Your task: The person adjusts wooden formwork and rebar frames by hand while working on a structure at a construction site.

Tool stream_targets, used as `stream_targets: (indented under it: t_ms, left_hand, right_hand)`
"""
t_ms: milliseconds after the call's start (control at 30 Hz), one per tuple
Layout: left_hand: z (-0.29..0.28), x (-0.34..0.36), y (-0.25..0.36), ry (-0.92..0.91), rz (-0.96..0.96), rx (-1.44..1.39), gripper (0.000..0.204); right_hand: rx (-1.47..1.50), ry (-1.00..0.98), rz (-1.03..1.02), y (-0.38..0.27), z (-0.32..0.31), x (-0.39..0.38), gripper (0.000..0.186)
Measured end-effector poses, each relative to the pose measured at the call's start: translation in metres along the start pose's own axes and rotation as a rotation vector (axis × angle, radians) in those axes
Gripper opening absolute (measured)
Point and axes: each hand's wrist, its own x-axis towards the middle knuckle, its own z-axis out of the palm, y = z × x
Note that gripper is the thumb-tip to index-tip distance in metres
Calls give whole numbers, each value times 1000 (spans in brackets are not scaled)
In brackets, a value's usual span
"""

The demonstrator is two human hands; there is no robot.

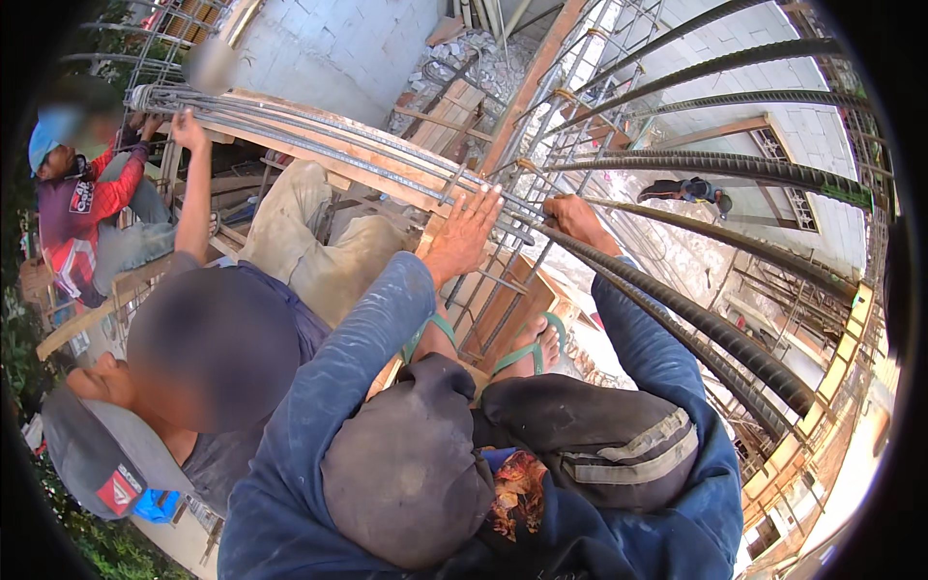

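Touching ribbed steel bars [385, 176], left hand [464, 235] lies flat; right hand [578, 220] curls, hold unclear.

Loose planks [452, 108] lie near a whitish wall [329, 48].

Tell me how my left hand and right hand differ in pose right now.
Your left hand lies with fingers extended over the thin steel bars; your right hand has its fingers curled, beside the thick ribbed bars. The left hand's fingers show plainly, while the right hand's fingertips are mostly hidden. Both hands are bare, with blue sleeves.
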Motion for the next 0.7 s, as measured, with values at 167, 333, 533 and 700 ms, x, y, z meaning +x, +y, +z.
stream_targets:
  t_ms: [167, 333, 533, 700]
  left_hand:
    - [-2, -6, -4, 23, -64, -4, 101]
    - [-2, -1, -1, 31, -55, 31, 104]
    - [-5, -4, -2, -21, -85, 45, 97]
    - [-8, -4, -5, 9, -97, 119, 93]
  right_hand:
    - [16, 47, -16, -7, 2, 0, 19]
    - [32, 45, 10, -1, 2, -3, 21]
    - [43, 88, -12, -9, 5, -2, 13]
    - [70, 130, -77, 2, 13, -3, 17]
